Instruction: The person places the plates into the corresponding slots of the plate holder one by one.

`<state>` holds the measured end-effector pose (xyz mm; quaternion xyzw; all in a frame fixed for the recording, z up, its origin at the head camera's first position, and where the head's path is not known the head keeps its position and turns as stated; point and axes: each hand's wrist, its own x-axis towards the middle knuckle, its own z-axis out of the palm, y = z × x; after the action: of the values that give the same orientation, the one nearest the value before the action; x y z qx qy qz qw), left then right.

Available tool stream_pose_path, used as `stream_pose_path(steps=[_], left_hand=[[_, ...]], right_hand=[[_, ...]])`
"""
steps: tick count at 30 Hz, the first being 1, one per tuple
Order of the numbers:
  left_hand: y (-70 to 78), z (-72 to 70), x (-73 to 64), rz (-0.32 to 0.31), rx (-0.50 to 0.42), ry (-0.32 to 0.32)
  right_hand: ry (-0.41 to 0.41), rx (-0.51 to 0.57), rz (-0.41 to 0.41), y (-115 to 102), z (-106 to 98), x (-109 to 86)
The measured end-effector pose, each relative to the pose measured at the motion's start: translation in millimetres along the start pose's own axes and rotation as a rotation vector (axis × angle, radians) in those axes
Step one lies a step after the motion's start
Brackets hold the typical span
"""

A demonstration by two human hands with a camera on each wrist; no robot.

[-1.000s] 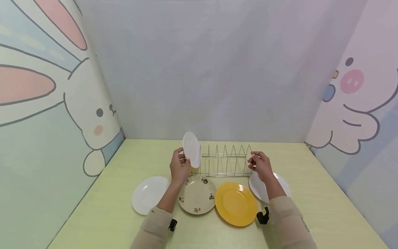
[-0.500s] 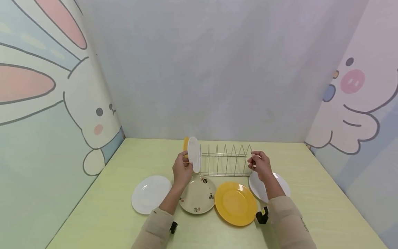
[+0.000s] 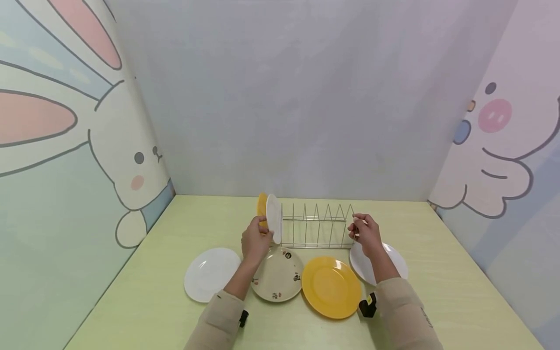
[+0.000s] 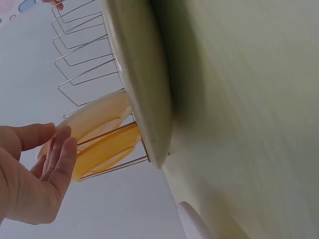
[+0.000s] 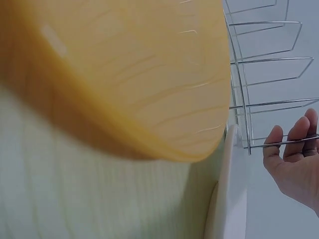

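My left hand (image 3: pixel 256 238) holds the rim of a small white plate (image 3: pixel 273 218), which stands on edge in the left end of a wire dish rack (image 3: pixel 318 244). Just left of it, a yellow plate (image 3: pixel 262 204) also stands upright in the rack; the left wrist view shows both plates between the wires, the white one (image 4: pixel 99 112) beside the yellow one (image 4: pixel 107 152). At the rack's right end, my right hand (image 3: pixel 367 232) grips the end wire with curled fingers, its thumb partly hidden in the right wrist view.
In front of the rack lie a white plate (image 3: pixel 210 274) at left, a cream patterned plate (image 3: pixel 277 274), a yellow plate (image 3: pixel 331 287), and another white plate (image 3: pixel 395 260) partly under my right forearm. A grey wall (image 3: pixel 280 97) rises behind the table.
The white plate in my left hand has moved right and down into the rack's left end, turning more edge-on and uncovering the upright yellow plate. My right hand stays on the rack.
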<state>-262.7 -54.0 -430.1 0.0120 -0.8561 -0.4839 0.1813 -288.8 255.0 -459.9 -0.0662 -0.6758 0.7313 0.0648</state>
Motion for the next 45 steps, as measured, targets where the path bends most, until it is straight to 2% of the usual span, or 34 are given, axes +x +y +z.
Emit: stream_pose_path(steps=[7,12,15,19,22,29,35,40,45], left_hand=[[-1.9,-4.5,-2.7,-0.024,0.028,-0.058],[-1.0,-9.9,-6.5,-0.002,0.023,-0.094],[-2.3,-17.4,-6.5,0.018,-0.017,-0.166],[-7.5,-32.1,-6.4,0.003,-0.061,-0.272],[-15.0,-41.6,-6.5,0.005,-0.064,-0.304],[-33.1,-59.5,-5.1,0.092,-0.076,-0.396],[-44.2,-73.4,-4.7,0.129,-0.048,-0.421],[-48.9,-82.7,-3.9,0.119,-0.041,-0.435],[-59.5,-91.1,-2.5,0.105,-0.041,-0.477]], right_hand=[[0.015,0.017,0.023,0.4,1.1,-3.8],[0.011,0.026,0.026,0.8,1.1,-5.6],[0.005,0.044,0.015,0.4,-0.2,-4.1],[0.005,0.064,0.017,-0.7,-1.5,-1.3],[-0.003,0.067,0.023,0.1,-2.1,-0.6],[-0.008,0.085,0.025,3.7,-3.8,-1.0],[-0.010,0.115,0.038,5.1,-4.7,-0.2],[-0.009,0.110,0.028,3.9,-5.6,0.9],[-0.018,0.094,0.025,3.4,-5.9,-0.2]])
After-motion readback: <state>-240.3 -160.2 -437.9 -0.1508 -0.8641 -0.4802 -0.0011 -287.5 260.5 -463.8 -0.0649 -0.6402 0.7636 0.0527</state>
